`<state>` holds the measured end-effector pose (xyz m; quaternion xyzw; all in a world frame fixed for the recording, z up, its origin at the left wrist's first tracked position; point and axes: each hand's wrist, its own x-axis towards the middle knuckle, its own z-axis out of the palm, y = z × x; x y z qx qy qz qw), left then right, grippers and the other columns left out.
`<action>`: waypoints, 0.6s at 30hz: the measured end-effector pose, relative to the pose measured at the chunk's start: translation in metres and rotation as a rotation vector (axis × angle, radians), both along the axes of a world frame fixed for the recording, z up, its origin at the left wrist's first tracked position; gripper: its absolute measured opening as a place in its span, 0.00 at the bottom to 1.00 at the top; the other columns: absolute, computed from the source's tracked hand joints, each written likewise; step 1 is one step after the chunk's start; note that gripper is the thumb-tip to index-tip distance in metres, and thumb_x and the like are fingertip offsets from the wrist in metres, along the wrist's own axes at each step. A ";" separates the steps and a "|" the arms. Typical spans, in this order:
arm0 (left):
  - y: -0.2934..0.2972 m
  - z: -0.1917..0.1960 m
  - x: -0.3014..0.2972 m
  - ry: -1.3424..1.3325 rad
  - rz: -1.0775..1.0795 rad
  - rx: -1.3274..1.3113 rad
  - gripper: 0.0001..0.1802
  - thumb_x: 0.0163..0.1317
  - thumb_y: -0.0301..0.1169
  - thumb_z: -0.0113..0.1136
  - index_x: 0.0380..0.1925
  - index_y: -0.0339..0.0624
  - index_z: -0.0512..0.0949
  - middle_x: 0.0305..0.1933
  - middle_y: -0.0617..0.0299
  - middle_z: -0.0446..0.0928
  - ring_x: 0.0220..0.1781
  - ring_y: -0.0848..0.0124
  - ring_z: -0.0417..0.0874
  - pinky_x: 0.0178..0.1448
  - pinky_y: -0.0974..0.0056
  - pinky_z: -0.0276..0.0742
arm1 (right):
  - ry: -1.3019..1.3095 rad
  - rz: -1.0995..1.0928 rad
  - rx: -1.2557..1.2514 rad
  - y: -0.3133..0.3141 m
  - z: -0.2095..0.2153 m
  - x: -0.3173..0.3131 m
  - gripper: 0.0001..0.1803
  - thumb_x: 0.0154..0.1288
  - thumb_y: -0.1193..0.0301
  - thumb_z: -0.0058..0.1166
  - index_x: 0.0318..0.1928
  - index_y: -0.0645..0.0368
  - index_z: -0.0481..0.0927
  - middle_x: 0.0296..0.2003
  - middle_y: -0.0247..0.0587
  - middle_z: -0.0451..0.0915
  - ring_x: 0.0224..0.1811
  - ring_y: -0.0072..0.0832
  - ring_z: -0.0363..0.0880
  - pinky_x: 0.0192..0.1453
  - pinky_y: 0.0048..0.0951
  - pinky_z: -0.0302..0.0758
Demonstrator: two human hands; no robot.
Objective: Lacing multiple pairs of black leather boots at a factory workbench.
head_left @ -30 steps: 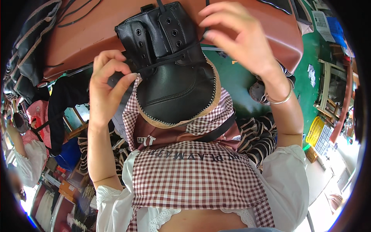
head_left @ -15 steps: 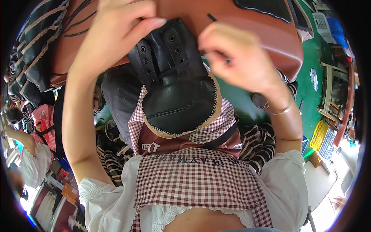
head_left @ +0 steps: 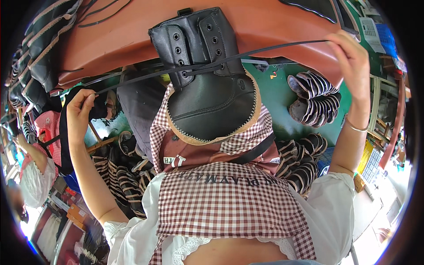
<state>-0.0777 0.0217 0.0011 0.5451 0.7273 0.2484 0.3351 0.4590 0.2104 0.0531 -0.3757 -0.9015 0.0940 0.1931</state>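
Observation:
A black leather boot upper (head_left: 212, 104) with zigzag stitching along its tan lower edge lies over my lap, its shaft on the brown table edge. Two rows of metal eyelets run up its front. A black shoelace (head_left: 282, 47) stretches taut across the upper, passing at its lowest eyelets. My left hand (head_left: 80, 112) pinches one end of the lace, out to the left of the upper. Far to the right and higher up, my right hand (head_left: 351, 59) pinches the other end. Neither hand touches the upper itself.
The brown table (head_left: 119, 37) bears loose black laces (head_left: 104, 20) and a pile of boot uppers (head_left: 46, 57) at the left. More stacked uppers (head_left: 316, 97) stand on the green floor at the right. Another person (head_left: 37, 176) is at the far left.
Both hands have moved from close above the upper out to opposite sides, drawing the lace out straight between them. The upper's shaft has come fully into sight.

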 end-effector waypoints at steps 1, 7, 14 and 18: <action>-0.005 -0.010 -0.014 0.033 0.022 -0.005 0.05 0.66 0.26 0.55 0.34 0.35 0.77 0.29 0.71 0.72 0.32 0.82 0.67 0.39 0.75 0.65 | 0.037 -0.093 -0.050 0.002 0.002 0.010 0.06 0.63 0.78 0.55 0.39 0.67 0.78 0.33 0.39 0.79 0.34 0.26 0.78 0.43 0.22 0.73; 0.006 -0.039 0.018 0.502 -0.166 0.104 0.11 0.56 0.27 0.61 0.40 0.37 0.80 0.43 0.55 0.79 0.48 0.56 0.77 0.54 0.61 0.71 | 0.641 -0.427 -0.281 0.001 -0.021 0.024 0.06 0.65 0.78 0.53 0.40 0.67 0.80 0.35 0.38 0.79 0.36 0.29 0.77 0.46 0.26 0.72; 0.049 -0.004 0.149 0.178 -0.206 0.566 0.05 0.53 0.22 0.64 0.32 0.39 0.82 0.45 0.59 0.79 0.51 0.60 0.77 0.58 0.60 0.70 | 1.166 0.121 -0.981 -0.032 -0.050 -0.058 0.05 0.61 0.74 0.58 0.35 0.64 0.79 0.27 0.35 0.74 0.30 0.25 0.74 0.37 0.30 0.73; 0.079 -0.012 0.208 0.267 -0.152 0.630 0.07 0.49 0.26 0.69 0.29 0.48 0.84 0.59 0.64 0.72 0.66 0.50 0.61 0.67 0.49 0.57 | 0.648 -0.042 -0.531 -0.062 -0.062 -0.125 0.04 0.52 0.75 0.59 0.30 0.62 0.80 0.24 0.34 0.74 0.26 0.27 0.75 0.32 0.30 0.71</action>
